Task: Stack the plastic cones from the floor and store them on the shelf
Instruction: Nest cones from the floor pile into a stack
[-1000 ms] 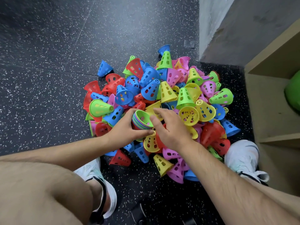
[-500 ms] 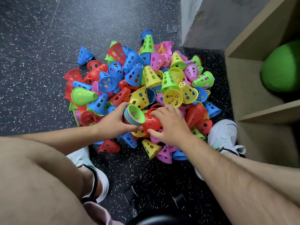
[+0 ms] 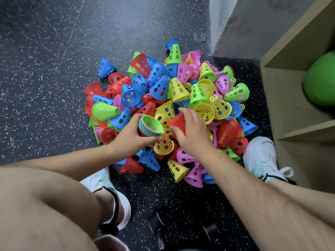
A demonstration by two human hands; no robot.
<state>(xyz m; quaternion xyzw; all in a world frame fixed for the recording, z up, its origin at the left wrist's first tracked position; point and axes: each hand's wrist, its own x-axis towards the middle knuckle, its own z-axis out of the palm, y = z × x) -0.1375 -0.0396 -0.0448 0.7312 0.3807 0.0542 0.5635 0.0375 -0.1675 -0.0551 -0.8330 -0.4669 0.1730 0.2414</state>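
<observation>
A big heap of perforated plastic cones (image 3: 174,98) in red, blue, green, yellow and pink lies on the dark speckled floor. My left hand (image 3: 132,136) grips a short stack of nested cones (image 3: 149,125), its open green mouth facing up and to the right. Just right of that stack, my right hand (image 3: 192,134) closes around a red cone (image 3: 178,122) at the front of the heap. Part of the red cone is hidden under my fingers.
A wooden shelf unit (image 3: 297,98) stands at the right, holding a green ball (image 3: 320,80) in an upper compartment. A grey wall corner (image 3: 235,24) rises behind the heap. My white shoes (image 3: 261,156) flank the heap, and my knee (image 3: 45,205) fills the lower left.
My right hand has taken hold of a red cone from the heap and lifted it slightly toward the stack. The left hand keeps its stack in about the same place.
</observation>
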